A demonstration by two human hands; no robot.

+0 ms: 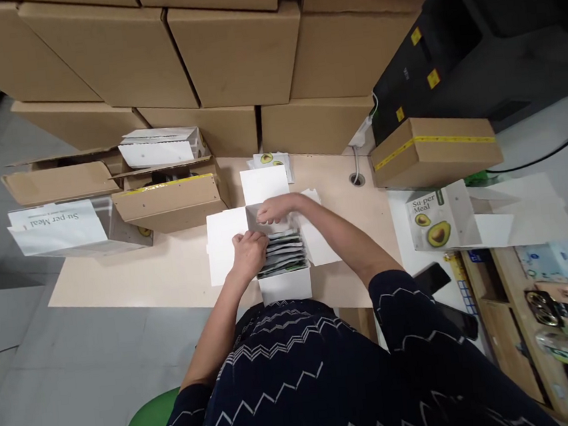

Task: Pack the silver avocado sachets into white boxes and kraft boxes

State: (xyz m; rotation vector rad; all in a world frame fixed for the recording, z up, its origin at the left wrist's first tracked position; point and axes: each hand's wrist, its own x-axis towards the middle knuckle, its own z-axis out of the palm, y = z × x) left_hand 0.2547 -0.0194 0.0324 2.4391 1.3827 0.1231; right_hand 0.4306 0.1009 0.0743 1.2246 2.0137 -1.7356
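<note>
An open white carton (285,285) stands on the table in front of me, its flaps folded outward. Inside it, several flat silver-grey sachets (282,253) are packed in a row, filling the part nearer to me. My left hand (250,251) is at the carton's left edge, beside the sachets, fingers curled; its fingertips are hidden. Over the far part of the carton is my right hand (278,209), closed with the knuckles up. What either hand grips, if anything, cannot be made out.
Brown boxes (233,57) are stacked along the back. Opened boxes (172,203) sit at the left, and loose avocado-print packets (279,163) lie behind the carton. On the right are a taped box (433,152), a black machine (450,56), a Su·per Meal carton (433,222) and a phone (432,279).
</note>
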